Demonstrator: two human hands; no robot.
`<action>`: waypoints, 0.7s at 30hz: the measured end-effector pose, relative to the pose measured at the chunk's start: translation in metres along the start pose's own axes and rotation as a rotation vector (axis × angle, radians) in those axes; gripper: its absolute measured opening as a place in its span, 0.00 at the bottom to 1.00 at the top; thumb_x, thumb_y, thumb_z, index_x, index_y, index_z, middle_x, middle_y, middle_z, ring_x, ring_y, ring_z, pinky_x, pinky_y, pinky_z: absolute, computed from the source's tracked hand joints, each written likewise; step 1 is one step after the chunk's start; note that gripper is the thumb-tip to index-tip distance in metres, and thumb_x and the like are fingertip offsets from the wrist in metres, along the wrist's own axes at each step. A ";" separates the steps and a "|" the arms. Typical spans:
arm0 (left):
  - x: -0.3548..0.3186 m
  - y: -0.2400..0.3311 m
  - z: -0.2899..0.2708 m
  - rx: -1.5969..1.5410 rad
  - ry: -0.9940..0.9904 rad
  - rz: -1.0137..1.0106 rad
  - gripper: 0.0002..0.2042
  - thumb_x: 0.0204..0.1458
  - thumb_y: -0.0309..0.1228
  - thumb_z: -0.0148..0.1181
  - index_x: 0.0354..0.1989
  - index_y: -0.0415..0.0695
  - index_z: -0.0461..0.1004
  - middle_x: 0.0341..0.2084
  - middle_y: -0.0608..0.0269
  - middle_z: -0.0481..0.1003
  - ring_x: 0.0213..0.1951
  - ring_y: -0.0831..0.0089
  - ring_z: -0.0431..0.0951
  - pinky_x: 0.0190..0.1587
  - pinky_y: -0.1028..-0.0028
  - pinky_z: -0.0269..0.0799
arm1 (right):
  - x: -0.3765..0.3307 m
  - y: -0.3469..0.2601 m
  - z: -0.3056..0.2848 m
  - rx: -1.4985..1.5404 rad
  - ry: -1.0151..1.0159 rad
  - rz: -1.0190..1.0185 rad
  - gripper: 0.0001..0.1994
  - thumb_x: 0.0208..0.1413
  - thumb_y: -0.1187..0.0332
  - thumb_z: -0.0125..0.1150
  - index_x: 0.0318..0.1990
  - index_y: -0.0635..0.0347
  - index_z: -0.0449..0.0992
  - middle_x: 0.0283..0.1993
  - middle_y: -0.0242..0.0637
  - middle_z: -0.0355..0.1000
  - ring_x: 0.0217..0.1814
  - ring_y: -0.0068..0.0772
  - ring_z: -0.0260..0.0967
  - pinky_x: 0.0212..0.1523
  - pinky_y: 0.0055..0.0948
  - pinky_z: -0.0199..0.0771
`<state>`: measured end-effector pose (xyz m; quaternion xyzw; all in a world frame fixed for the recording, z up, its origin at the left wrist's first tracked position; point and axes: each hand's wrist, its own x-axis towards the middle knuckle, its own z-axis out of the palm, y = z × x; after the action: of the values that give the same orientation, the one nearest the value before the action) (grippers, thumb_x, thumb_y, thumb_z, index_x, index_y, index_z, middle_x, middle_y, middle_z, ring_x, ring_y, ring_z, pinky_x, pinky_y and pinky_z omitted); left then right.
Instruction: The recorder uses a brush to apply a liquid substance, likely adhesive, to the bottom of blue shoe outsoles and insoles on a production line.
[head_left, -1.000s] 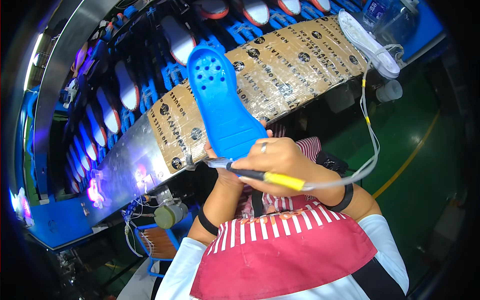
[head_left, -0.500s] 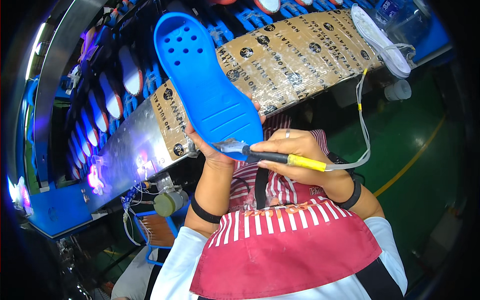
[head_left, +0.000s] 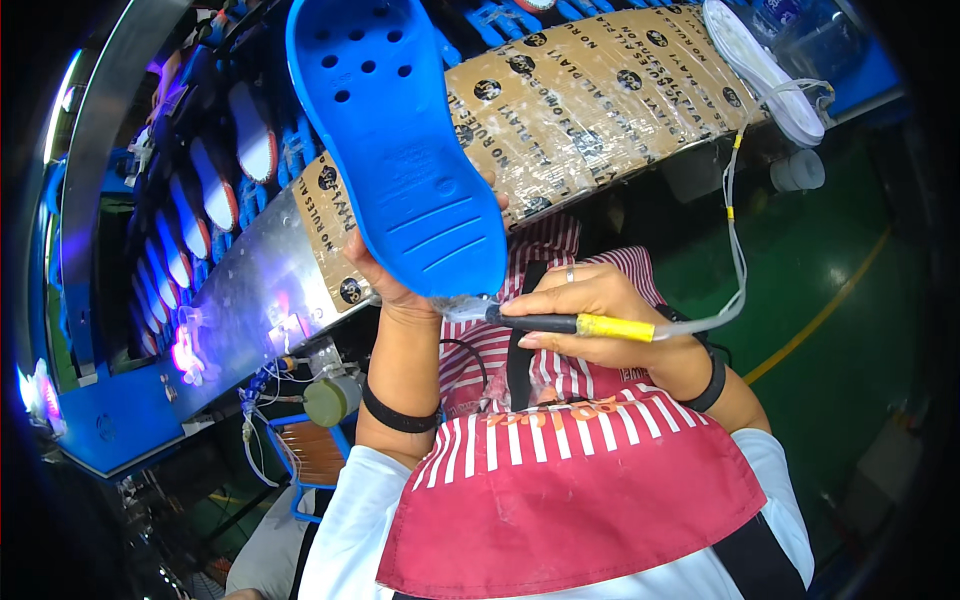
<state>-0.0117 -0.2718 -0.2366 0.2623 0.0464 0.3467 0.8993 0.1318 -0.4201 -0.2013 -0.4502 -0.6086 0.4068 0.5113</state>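
Observation:
My left hand is closed around the heel end of a blue shoe sole, with its fingers partly hidden beneath. The sole's inner face is turned up, showing several round holes toward the toe and raised lines at the heel. My right hand grips a glue brush by its black and yellow handle. The pale, wet-looking brush head is at the lower heel edge, next to my left hand; I cannot tell whether it touches. From the handle a clear tube runs up to the right.
A bench edge covered in taped cardboard lies beyond my hands. On its right end rests a white sole. Shoes on blue holders line the left and back. A lidded green container hangs below the bench.
The blue sole has shifted left and away from me in my left hand. The brush head has gone from the sole's inner heel surface to its lower outer edge.

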 end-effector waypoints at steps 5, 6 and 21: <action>0.002 0.005 0.004 -0.070 -0.106 -0.049 0.49 0.34 0.64 0.55 0.59 0.40 0.52 0.49 0.37 0.62 0.47 0.39 0.68 0.45 0.47 0.68 | 0.005 -0.011 -0.015 0.055 0.062 -0.067 0.14 0.39 0.72 0.68 0.38 0.62 0.77 0.27 0.40 0.73 0.26 0.32 0.70 0.27 0.24 0.68; 0.002 0.007 0.003 -0.030 -0.126 -0.074 0.49 0.33 0.65 0.55 0.59 0.39 0.53 0.49 0.37 0.62 0.46 0.40 0.68 0.45 0.48 0.69 | 0.007 -0.011 -0.017 -0.074 0.106 -0.107 0.14 0.39 0.72 0.67 0.37 0.62 0.77 0.26 0.40 0.73 0.26 0.32 0.69 0.27 0.24 0.68; 0.004 0.013 0.010 0.100 -0.079 -0.368 0.50 0.36 0.69 0.47 0.58 0.35 0.52 0.45 0.30 0.64 0.43 0.42 0.71 0.45 0.51 0.69 | 0.007 -0.007 -0.017 -0.084 -0.013 -0.173 0.14 0.39 0.74 0.66 0.37 0.62 0.77 0.26 0.39 0.73 0.23 0.33 0.68 0.25 0.27 0.67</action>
<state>-0.0140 -0.2656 -0.2208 0.3071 0.0756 0.1631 0.9345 0.1470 -0.4144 -0.1906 -0.4144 -0.6649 0.3382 0.5213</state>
